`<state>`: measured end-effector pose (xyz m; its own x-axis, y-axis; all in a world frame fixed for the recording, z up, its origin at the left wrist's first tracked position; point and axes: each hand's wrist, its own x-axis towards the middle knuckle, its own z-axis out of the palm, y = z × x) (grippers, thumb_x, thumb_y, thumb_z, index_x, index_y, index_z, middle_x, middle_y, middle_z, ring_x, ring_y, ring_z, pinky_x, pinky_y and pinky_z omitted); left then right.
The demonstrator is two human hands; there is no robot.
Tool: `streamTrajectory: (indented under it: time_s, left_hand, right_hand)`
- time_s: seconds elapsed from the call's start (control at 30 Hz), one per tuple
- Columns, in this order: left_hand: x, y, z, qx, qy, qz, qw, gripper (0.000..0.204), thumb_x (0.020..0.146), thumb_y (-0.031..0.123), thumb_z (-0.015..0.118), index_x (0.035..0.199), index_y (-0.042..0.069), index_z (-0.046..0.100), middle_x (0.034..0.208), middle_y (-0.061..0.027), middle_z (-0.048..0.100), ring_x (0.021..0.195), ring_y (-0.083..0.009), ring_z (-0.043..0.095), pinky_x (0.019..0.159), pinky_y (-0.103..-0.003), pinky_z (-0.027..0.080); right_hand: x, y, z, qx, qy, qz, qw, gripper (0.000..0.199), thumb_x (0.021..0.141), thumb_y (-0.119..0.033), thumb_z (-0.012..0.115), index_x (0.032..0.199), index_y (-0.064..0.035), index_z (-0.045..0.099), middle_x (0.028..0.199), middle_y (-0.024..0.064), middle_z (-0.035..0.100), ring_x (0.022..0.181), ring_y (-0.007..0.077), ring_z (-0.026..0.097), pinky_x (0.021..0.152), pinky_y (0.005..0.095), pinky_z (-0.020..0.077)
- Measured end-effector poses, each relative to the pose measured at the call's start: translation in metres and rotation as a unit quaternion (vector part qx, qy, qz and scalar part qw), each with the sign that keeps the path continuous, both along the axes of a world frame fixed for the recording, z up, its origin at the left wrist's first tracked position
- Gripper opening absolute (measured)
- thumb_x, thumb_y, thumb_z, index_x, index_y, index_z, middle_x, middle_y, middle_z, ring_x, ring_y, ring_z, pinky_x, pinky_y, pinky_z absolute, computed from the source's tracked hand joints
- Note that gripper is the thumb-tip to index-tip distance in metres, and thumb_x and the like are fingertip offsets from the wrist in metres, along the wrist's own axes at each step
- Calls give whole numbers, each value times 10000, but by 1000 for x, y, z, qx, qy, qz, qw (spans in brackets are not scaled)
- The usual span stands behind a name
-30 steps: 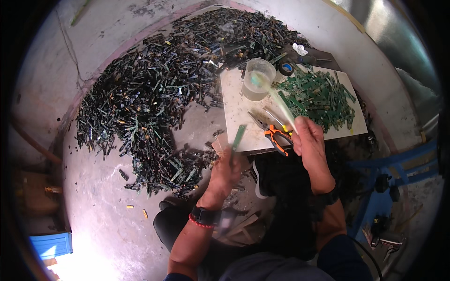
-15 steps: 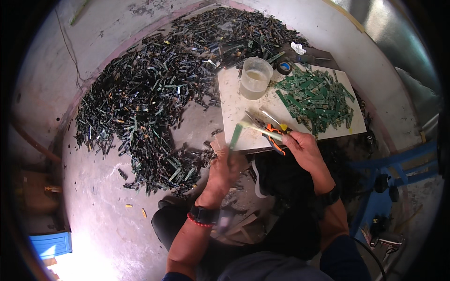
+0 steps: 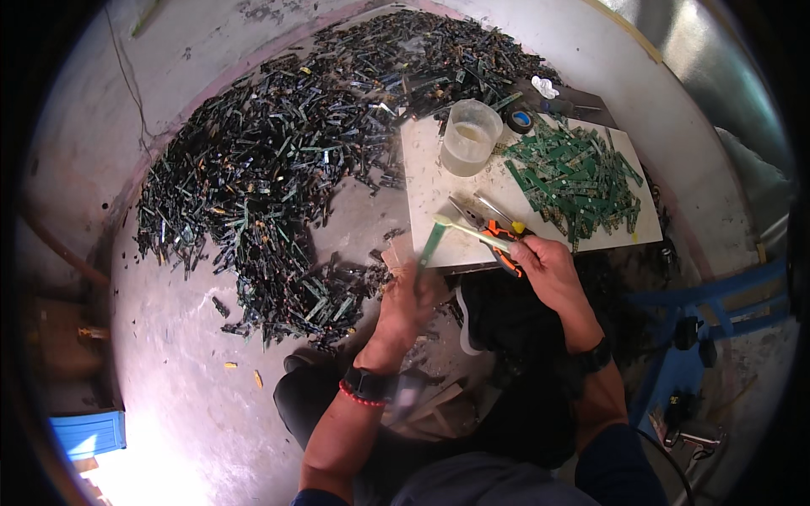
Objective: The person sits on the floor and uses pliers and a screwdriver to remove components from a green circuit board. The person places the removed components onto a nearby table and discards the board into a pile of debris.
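My left hand [image 3: 405, 299], slightly blurred, is closed on a narrow green circuit board strip [image 3: 432, 244] that slants up over the board's near edge. My right hand [image 3: 544, 266] grips a pale toothbrush [image 3: 481, 236]. Its bristle end meets the strip's upper tip. Orange-and-black pliers [image 3: 499, 246] lie on the white board [image 3: 430, 190] just beneath the brush handle. A screwdriver [image 3: 496, 208] with some yellow on it rests beside them. Beyond the tools sits a pile of similar green strips [image 3: 574, 181].
A translucent tub [image 3: 469, 139] partly filled with liquid stands on the board, near a roll of black tape [image 3: 521, 121]. A large heap of dark strips [image 3: 253, 177] covers the floor at left and behind. At right is a blue stool-like frame [image 3: 675, 371].
The toothbrush head, blurred before, now shows more sharply at the strip's tip. Both hands stay in nearly the same places, and the view has shifted slightly.
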<state>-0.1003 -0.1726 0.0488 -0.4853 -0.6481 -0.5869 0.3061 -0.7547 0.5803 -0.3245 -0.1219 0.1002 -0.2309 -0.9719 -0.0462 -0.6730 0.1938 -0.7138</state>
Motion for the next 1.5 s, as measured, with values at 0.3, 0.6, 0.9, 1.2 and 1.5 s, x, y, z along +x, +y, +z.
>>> streamTrajectory:
  time_s: [0.3,0.6,0.9,1.2,1.5]
  left_hand:
    - [0,0,0,-5,7,-1,1000,479,920,540,418,654,144,375,545,31,319,440,-83,241,408,-225,212]
    - [-1,-1,-4,33,-4,7,999,473,934,523,399,661,138,377,543,32,309,437,-85,233,407,-232,201]
    - [-2,0,-1,54,13,27,998,454,945,498,391,670,138,376,546,33,304,439,-85,216,407,-233,187]
    - [-1,1,-2,38,19,13,999,460,931,517,417,669,141,373,551,39,305,441,-80,222,409,-229,197]
    - [4,1,2,27,22,0,999,452,932,512,420,670,148,367,542,47,286,436,-76,215,409,-228,184]
  right_hand:
    - [-2,3,9,61,-89,46,993,337,897,-249,569,704,25,542,538,41,368,507,119,357,479,305,315]
    - [-5,4,11,82,-106,104,985,297,871,-208,601,723,43,547,554,28,359,538,105,338,497,282,316]
    - [-8,3,11,80,-95,66,990,307,874,-227,599,716,34,567,549,20,376,523,94,339,482,277,308]
    - [-9,0,8,60,-106,21,992,349,879,-237,595,667,32,529,539,4,346,526,80,325,478,273,296]
    - [-8,0,16,70,-92,16,993,288,881,-217,592,737,33,589,571,-50,384,545,48,344,480,244,295]
